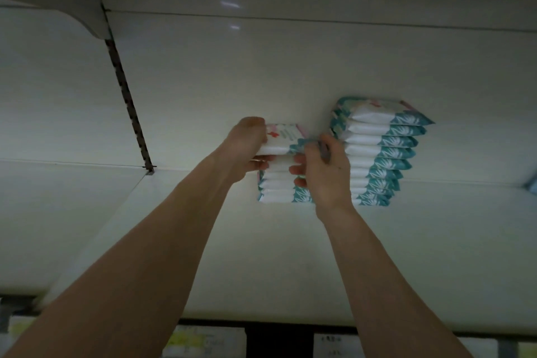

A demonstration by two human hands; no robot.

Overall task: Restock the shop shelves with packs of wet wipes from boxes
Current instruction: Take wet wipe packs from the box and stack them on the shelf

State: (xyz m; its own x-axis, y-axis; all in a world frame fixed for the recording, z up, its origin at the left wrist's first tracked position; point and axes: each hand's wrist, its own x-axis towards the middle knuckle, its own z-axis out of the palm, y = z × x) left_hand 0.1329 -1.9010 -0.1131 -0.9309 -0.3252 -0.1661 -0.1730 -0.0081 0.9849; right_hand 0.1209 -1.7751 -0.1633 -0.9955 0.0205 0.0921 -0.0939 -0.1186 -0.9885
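While the left hand point(247, 148) and the right hand point(322, 171) are both engaged at the shorter stack point(277, 187) of white, teal-ended soft plastic wet-wipe packs, the step in hand is judged to be seating the top pack point(283, 139) squarely on that pile.

Hands. The left hand grips the left end of the top pack, thumb over it and fingers curled beneath. Whether a second pack is also in that grip cannot be told. The right hand grips the teal right end of the same pack, fingers curled round it.

Recommended execution:
- Bring the pack down flat, not end-first, since a soft pack is likely to sag and drag the layer beneath.
- Line its teal end up with the teal ends below before letting go.
- Keep the right wrist off the taller stack point(377, 154) of identical packs just beside. That column's upper packs already sit offset from its lower ones in this view, so a knock could tip it.
- Release one end at a time and press lightly to settle.

Condition of goods. The top pack is a flat, pillow-like pouch with a white body and teal ends carrying a pale leaf print. Its upper face shows a red mark and a pink edge. No damage is visible.

Location. Both stacks stand towards the back of the pale white shelf deck point(261, 256), well right of the dark slotted upright point(128, 90).
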